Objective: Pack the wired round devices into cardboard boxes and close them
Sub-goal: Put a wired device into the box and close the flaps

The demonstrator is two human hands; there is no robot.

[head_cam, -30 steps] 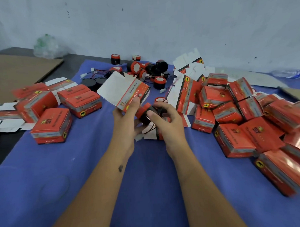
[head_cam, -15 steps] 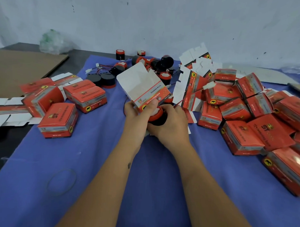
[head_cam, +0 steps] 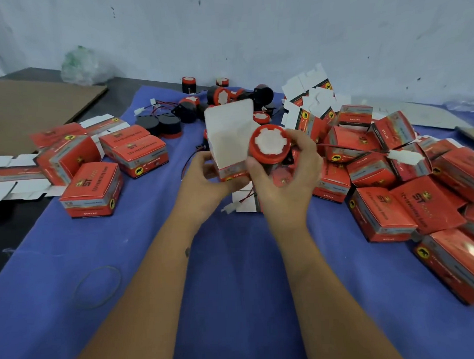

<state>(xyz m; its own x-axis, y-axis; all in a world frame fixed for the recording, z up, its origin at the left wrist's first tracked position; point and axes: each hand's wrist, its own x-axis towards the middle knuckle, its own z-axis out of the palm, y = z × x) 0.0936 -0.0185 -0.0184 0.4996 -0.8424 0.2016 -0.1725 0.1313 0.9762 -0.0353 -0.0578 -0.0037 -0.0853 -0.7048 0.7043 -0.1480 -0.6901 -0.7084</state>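
- Your left hand (head_cam: 206,180) gripped the open cardboard box (head_cam: 230,142) at its lower part, fingers curled round it, with the white lid flap standing up behind the opening.
- Your right hand (head_cam: 286,175) held the round device (head_cam: 269,144), fingers and thumb wrapped round its red body, its white-centred face turned up toward you.
- The device sat just at the right edge of the box's opening, touching or nearly touching it; you could not tell from this view whether any of it was inside yet.
- A red and black wire (head_cam: 355,145) ran from the device to the right, ending in a white connector (head_cam: 403,156) over the pile of closed boxes (head_cam: 392,200).
- More closed boxes (head_cam: 92,188) lay to your left on the blue cloth (head_cam: 233,273) covering the surface.
- Loose devices (head_cam: 219,96) waited at the far edge near the wall, with flat unfolded cartons (head_cam: 311,96) beside them.
- A rubber band (head_cam: 97,287) lay on the cloth near your left forearm.
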